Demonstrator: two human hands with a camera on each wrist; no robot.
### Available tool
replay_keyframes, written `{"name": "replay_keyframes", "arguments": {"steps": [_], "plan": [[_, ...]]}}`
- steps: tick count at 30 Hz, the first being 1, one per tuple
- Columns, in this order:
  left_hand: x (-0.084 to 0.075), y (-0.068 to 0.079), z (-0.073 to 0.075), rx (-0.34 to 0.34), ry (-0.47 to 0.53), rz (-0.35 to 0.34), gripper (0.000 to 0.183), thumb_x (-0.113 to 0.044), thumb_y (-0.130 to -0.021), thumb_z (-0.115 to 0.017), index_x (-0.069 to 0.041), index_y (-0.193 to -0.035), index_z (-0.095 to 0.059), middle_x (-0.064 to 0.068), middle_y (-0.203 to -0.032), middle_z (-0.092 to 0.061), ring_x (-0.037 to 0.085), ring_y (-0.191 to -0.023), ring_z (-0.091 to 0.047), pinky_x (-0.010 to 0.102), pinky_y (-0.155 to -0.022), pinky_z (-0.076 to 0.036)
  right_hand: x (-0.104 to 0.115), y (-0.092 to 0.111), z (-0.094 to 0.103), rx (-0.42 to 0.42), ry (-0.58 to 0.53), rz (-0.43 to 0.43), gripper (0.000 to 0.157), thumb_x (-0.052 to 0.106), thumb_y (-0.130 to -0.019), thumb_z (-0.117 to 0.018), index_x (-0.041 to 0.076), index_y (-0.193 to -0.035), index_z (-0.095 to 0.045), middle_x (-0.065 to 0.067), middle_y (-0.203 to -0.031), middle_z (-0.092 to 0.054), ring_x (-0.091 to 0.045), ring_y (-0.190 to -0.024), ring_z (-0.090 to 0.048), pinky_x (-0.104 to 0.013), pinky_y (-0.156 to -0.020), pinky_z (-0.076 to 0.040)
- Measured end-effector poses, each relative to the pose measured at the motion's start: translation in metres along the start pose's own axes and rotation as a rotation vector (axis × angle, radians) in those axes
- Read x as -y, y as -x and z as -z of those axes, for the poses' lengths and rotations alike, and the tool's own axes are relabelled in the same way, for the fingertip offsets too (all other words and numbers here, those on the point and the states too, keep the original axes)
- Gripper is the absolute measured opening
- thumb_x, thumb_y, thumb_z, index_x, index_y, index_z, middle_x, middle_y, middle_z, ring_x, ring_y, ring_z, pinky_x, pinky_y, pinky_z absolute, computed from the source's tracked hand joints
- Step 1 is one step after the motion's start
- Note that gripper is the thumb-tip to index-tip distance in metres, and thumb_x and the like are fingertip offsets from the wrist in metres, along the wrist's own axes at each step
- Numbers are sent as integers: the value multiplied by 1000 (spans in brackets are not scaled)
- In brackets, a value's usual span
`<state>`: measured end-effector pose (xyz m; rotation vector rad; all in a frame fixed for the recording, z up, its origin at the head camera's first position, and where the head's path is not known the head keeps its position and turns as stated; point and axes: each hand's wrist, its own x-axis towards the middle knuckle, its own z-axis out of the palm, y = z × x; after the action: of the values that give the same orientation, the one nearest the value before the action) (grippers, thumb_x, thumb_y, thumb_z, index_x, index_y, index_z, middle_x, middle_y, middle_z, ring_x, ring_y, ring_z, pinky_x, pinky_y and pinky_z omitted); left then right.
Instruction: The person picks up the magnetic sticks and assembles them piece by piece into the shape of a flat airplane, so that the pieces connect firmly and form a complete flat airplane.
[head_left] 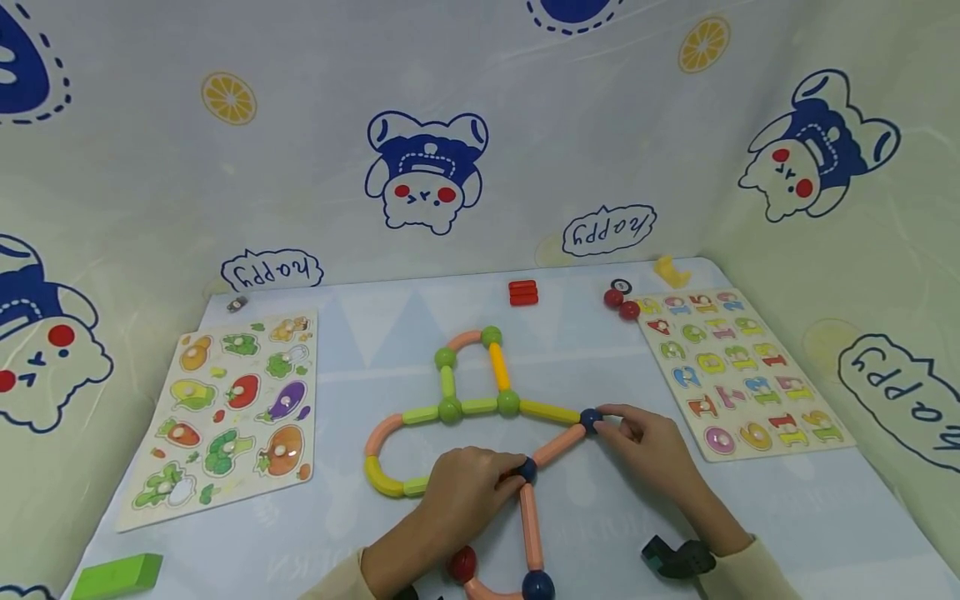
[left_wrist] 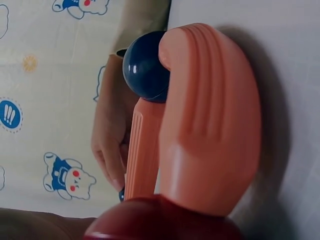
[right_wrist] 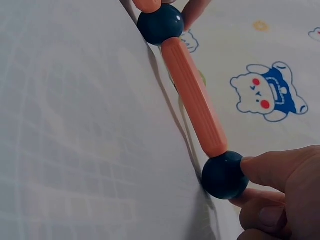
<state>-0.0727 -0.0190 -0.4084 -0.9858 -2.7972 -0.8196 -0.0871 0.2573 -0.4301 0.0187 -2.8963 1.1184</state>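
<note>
Between thumb and fingers my right hand [head_left: 648,450] pinches a dark blue ball [head_left: 590,419], seen also in the right wrist view [right_wrist: 225,176]. From it a straight pink rod [head_left: 559,446] runs to a second blue ball [head_left: 528,471], which my left hand [head_left: 467,492] grips. A yellow rod [head_left: 550,412] reaches the right-hand ball from a chain of green balls [head_left: 508,404] and rods. Toward me, another pink rod [head_left: 531,527] leads to a blue ball [head_left: 538,585]. A curved pink rod [left_wrist: 212,120] joins that to a red ball [left_wrist: 160,222].
A vegetable puzzle board [head_left: 225,417] lies left and a number puzzle board [head_left: 738,375] right. Red rods [head_left: 523,292], red balls [head_left: 613,298] and a yellow piece [head_left: 671,272] sit at the back. A green block [head_left: 117,576] rests at the near left.
</note>
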Motion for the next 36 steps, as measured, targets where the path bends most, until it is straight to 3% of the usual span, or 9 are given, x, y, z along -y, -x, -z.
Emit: {"name": "replay_keyframes", "arguments": {"steps": [7, 11, 15, 19, 22, 26, 31, 36], "plan": [[2, 0, 3, 6, 10, 33, 20, -30, -81, -73, -20, -99, -75, -12, -79, -68, -8, -65, -55, 14, -54, -41, 4, -15, 4, 22, 53, 85, 29, 42, -85, -66, 23, -106, -69, 6, -54, -43, -11, -49, -41, -24, -44, -31], [3, 1, 3, 10, 6, 32, 21, -29, -81, -73, -20, -100, -75, -11, -82, -70, -7, -70, -58, 14, -56, -43, 14, -39, 11, 35, 75, 155, 28, 41, -87, -65, 21, -106, -69, 5, -55, -45, -13, -48, -42, -24, -43, -32], [5, 2, 2, 18, -12, 23, 21, -30, -82, -72, -21, -101, -74, -10, -86, -70, -4, -74, -61, 17, -58, -46, 29, -84, 15, 68, 78, 195, 29, 40, -88, -63, 19, -108, -69, 1, -58, -48, -17, -50, -44, -26, -43, -33], [6, 2, -1, 22, -23, 18, 22, -31, -83, -71, -22, -102, -74, -10, -89, -70, -2, -77, -62, 18, -60, -47, 43, -143, 12, 147, 126, 166, 28, 37, -88, -64, 21, -111, -68, -3, -64, -52, -21, -56, -47, -29, -47, -38], [6, 2, -2, 26, -26, 15, 22, -31, -83, -71, -22, -103, -74, -11, -89, -70, -2, -79, -62, 18, -61, -48, 49, -184, 4, 209, 202, 159, 29, 32, -89, -64, 21, -116, -66, -5, -71, -54, -23, -62, -49, -30, -53, -42], [5, 1, -3, 32, -31, 4, 22, -31, -83, -71, -23, -103, -74, -11, -89, -70, -3, -79, -62, 17, -61, -47, 52, -222, -9, 247, 311, 160, 30, 27, -88, -65, 18, -117, -65, -6, -79, -55, -23, -70, -50, -30, -59, -45], [4, 1, -4, 27, -47, -12, 22, -32, -84, -70, -23, -103, -74, -12, -87, -70, -4, -76, -62, 15, -58, -46, 49, -244, -22, 250, 368, 118, 28, 28, -87, -66, 21, -115, -66, -5, -88, -55, -22, -77, -50, -29, -62, -46], [6, 1, -3, 21, -48, -13, 21, -31, -83, -71, -23, -103, -74, -12, -86, -70, -4, -75, -62, 15, -58, -45, 49, -247, -28, 258, 354, 77, 26, 28, -86, -68, 20, -111, -66, -6, -94, -56, -23, -82, -51, -30, -67, -48]]}}
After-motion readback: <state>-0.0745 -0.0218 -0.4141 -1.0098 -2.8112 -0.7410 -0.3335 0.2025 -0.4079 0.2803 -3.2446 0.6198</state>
